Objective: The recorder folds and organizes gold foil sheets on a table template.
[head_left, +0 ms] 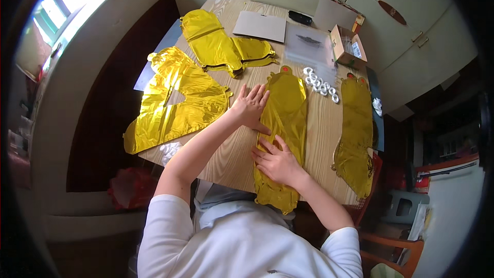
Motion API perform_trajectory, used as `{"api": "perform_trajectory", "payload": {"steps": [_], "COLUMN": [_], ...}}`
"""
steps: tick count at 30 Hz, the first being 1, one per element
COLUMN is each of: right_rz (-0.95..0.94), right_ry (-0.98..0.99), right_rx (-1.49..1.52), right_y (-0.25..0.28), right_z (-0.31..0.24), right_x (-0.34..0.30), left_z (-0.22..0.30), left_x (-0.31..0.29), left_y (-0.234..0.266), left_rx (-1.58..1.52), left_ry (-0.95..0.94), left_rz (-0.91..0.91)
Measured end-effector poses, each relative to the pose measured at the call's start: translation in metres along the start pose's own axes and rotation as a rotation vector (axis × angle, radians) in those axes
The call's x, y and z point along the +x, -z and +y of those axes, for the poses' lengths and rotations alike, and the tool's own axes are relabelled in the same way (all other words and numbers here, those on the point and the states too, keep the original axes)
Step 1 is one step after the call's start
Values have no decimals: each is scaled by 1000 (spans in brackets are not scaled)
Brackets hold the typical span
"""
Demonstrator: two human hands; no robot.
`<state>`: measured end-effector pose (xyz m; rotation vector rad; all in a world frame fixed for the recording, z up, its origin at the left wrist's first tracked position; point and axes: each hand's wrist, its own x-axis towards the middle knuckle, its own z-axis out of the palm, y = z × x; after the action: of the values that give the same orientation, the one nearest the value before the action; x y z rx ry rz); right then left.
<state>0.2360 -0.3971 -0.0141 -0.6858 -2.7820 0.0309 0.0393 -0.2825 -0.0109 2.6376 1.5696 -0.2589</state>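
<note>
Gold foil piece (285, 100) lay flat under two hands, its lower end just past the table (321, 146) edge.
Near to far: we marked the right hand (279, 164) open, fingers spread on the foil's lower half, then the left hand (250, 109) open across its left edge; neither gripped. We judged the laying-out done, but creases were left. We noted a creased, shiny foil sheet (193, 116) at left, a duller long foil (355, 118) at right, both apart from the hands, then loose white rings (323, 88) and a layered foil stack (203, 33). We could read no brand or writing; the small carton (342, 46) bore a pale label (355, 49), too small.
</note>
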Motion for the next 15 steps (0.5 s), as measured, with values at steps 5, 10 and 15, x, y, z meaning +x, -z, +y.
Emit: {"api": "perform_trajectory", "payload": {"steps": [5, 10, 15], "right_rz": [-33, -58, -51], "right_ry": [-11, -27, -18], "right_rx": [34, 38, 72], "right_y": [2, -2, -5], "right_z": [-12, -22, -28], "right_x": [-4, -10, -16], "left_z": [-1, 0, -5], "left_x": [0, 1, 5], "left_y": [-2, 1, 0], "left_rx": [-20, -11, 4], "left_ry": [8, 12, 6], "left_rz": [7, -2, 34]}}
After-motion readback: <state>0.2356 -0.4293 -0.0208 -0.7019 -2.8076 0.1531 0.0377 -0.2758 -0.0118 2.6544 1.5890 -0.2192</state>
